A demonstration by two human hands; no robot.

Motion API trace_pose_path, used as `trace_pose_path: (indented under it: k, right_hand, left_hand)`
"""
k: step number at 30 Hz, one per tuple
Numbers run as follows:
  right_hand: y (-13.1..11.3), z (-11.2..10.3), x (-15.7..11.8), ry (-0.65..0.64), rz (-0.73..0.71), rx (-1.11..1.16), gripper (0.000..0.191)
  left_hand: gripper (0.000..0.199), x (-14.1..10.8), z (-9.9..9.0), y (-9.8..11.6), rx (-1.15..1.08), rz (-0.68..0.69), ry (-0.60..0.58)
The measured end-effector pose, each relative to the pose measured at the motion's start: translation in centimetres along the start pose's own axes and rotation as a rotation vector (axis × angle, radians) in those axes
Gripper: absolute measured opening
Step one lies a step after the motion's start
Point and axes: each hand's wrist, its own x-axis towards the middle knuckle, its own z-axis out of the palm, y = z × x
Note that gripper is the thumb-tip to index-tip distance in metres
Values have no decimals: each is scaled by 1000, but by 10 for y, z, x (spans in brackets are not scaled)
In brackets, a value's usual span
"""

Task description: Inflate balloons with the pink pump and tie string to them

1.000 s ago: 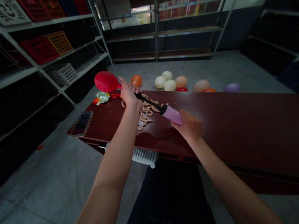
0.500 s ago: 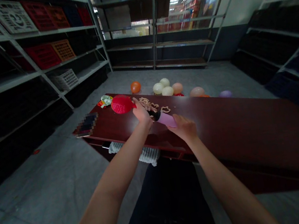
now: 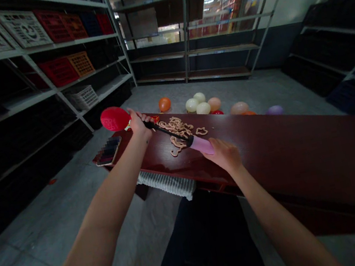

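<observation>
A balloon pump (image 3: 201, 145) with a pink-purple barrel spans the space between my hands, its dark rod drawn out long. My right hand (image 3: 225, 155) is wrapped round the barrel. At the pump's black far end, my left hand (image 3: 139, 123) is closed on it where the neck of a partly filled red balloon (image 3: 115, 118) meets it. My fingers hide that joint. Below the rod, a heap of beige, looped, rubbery-looking pieces (image 3: 176, 126) lies on the dark red table (image 3: 270, 153). One separate loop (image 3: 201, 131) rests to the heap's right.
A phone (image 3: 109, 151) lies at the table's left end. Several blown-up balloons (image 3: 203, 108) sit on the floor beyond the table, with an orange one (image 3: 164, 104) apart from them. Grey ribbed cloth (image 3: 167, 183) hangs below the near edge. Shelves with crates (image 3: 60, 71) stand at left.
My left hand has moved left, away from my right hand, carrying the red balloon and drawing the pump's rod out. My right hand stays on the barrel. The view has shifted slightly.
</observation>
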Motion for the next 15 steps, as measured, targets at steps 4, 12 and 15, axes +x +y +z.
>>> trace_pose_path:
  k: [4, 12, 15]
  right_hand:
    - [8, 5, 0, -14, 105, -31, 26]
    - [18, 7, 1, -11, 229, -85, 28]
    - [18, 7, 0, -6, 248, -95, 29]
  left_hand:
    - [64, -1, 16, -14, -21, 20, -44]
    - [63, -30, 48, -90, -45, 26, -128]
    - [62, -47, 51, -124, -17, -24, -152]
